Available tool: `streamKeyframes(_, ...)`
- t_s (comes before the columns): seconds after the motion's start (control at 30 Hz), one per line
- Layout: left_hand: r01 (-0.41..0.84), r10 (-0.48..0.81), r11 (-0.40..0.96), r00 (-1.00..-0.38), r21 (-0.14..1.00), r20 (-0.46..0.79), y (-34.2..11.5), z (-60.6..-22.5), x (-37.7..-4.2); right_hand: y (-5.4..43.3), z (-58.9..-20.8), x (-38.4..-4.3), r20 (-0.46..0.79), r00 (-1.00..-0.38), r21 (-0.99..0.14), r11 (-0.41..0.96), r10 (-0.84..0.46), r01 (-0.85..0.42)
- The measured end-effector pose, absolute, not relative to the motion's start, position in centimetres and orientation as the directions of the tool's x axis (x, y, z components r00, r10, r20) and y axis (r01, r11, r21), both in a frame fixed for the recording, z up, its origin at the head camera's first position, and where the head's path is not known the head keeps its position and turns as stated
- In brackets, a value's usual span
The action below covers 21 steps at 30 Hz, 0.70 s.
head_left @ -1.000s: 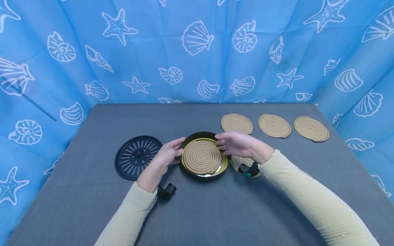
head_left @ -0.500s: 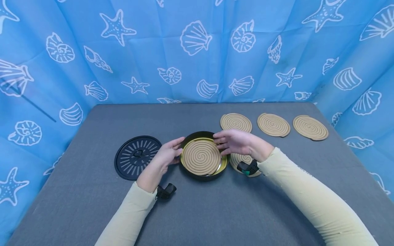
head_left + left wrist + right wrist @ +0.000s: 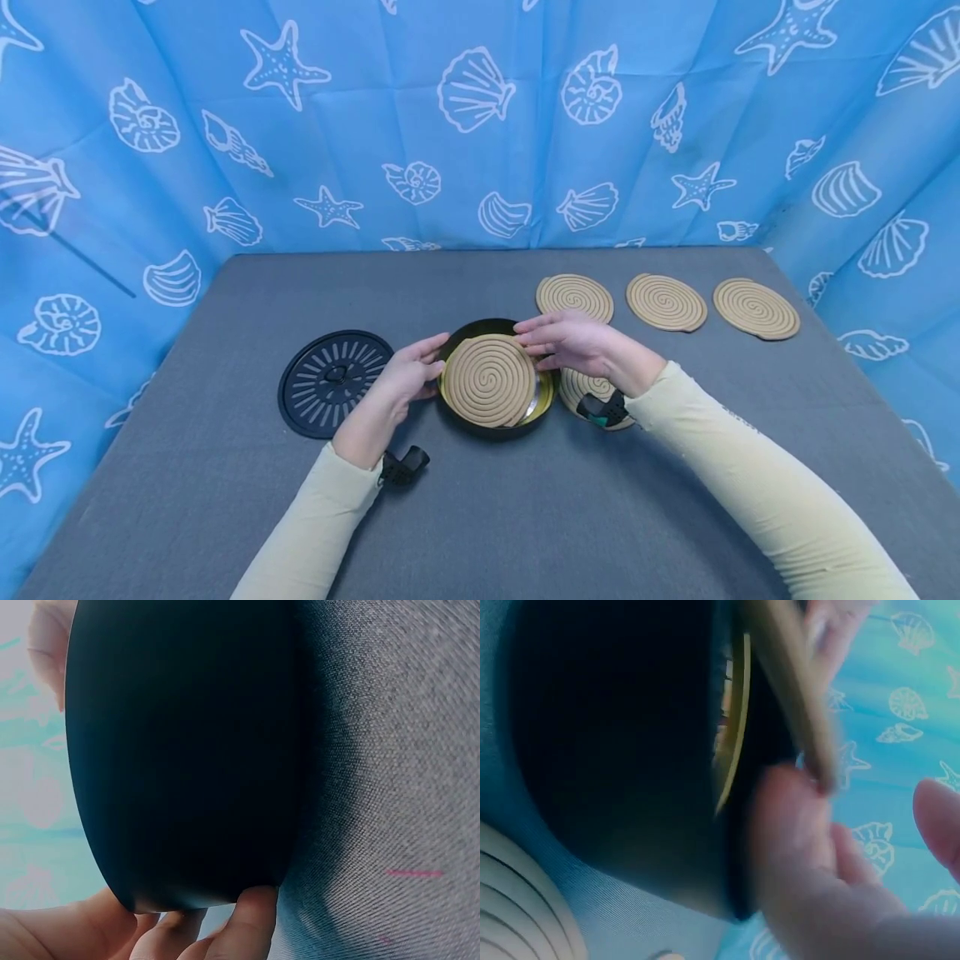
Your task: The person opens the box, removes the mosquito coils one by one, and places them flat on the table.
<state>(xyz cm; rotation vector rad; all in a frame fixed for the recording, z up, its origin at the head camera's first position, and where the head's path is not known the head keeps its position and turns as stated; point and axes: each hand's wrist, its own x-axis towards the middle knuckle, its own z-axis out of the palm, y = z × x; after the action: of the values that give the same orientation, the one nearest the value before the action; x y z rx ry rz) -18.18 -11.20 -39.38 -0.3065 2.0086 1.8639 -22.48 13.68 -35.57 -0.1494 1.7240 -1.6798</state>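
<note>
My left hand (image 3: 408,372) grips the left side of a deep black round tin (image 3: 487,432), thumb near the rim and fingers low on its wall. A tan spiral mosquito coil (image 3: 489,381) leans tilted inside the tin's mouth. Below it shows the yellow inner rim (image 3: 547,393) with a bit of shiny metal. My right hand (image 3: 577,343) reaches over the tin's right side. In the right wrist view its blurred fingers (image 3: 791,817) are at the edge of the raised coil (image 3: 802,697), while the thumb stands apart from it.
Left of the tin lies a black slotted lid (image 3: 337,404) with a small ring handle. Three more coils lie in a row at the back right, the nearest one (image 3: 574,297) behind my right hand. Another coil (image 3: 585,387) lies partly hidden under that wrist.
The coil in the tin has tilted a little more, its far edge rising and its right edge shifting slightly left. My right fingers have moved slightly left with it. The left hand has stayed put.
</note>
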Motion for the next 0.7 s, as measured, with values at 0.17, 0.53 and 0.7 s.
streamKeyframes(0.17,-0.405,0.088,0.100,-0.906,0.909,-0.414,-11.1,-39.3,-18.1,13.0,-36.1,-22.3,-0.368,-0.764,-0.916,0.067,-0.530,0.395)
streamKeyframes(0.53,-0.403,0.093,0.101,-0.907,0.910,-0.411,-11.0,-39.2,-18.0,12.7,-36.9,-21.8,-0.308,-0.766,-0.907,-0.069,-0.564,0.416)
streamKeyframes(0.7,-0.401,0.099,0.100,-0.907,0.911,-0.410,-11.1,-39.2,-18.0,12.5,-36.9,-21.6,-0.315,-0.747,-0.910,-0.039,-0.585,0.414)
